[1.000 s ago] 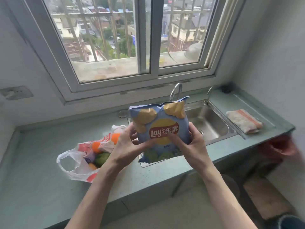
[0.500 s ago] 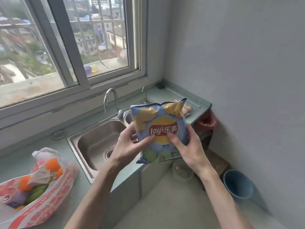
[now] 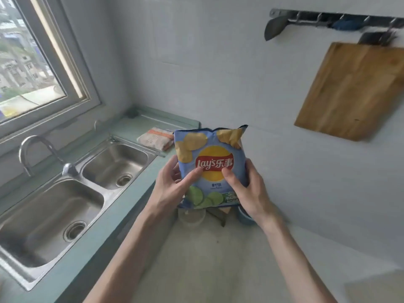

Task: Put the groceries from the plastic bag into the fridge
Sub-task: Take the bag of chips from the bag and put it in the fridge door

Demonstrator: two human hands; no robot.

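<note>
1. Chips: 1 blue bag of chips (image 3: 211, 158) is held upright in the air, off the counter's end and in front of the pale wall, its logo facing the camera.
2. Hands: 2 grip it. The left hand (image 3: 172, 189) holds the bag's left edge, thumb across the front and fingers curled behind. The right hand (image 3: 247, 191) holds the right edge the same way, thumb on the front below the logo.
3. Sink: 1 steel double sink (image 3: 76, 189) with 2 basins and 2 drains sits in the green counter (image 3: 122, 213) at the left, with 1 curved tap (image 3: 41, 154) behind it.
4. Cloth: 1 folded cloth (image 3: 156, 138) lies on the counter's far end, just behind the bag's top left corner.
5. Wall: 1 wooden cutting board (image 3: 349, 90) hangs from 1 metal hook rail (image 3: 310, 17); 1 dark utensil (image 3: 273, 27) also hangs there.
6. Window: 1 window (image 3: 32, 68) stands above the sink.
7. Floor: 2 round containers show below the bag, 1 pale (image 3: 192, 217) and 1 blue (image 3: 246, 218), both partly hidden.
</note>
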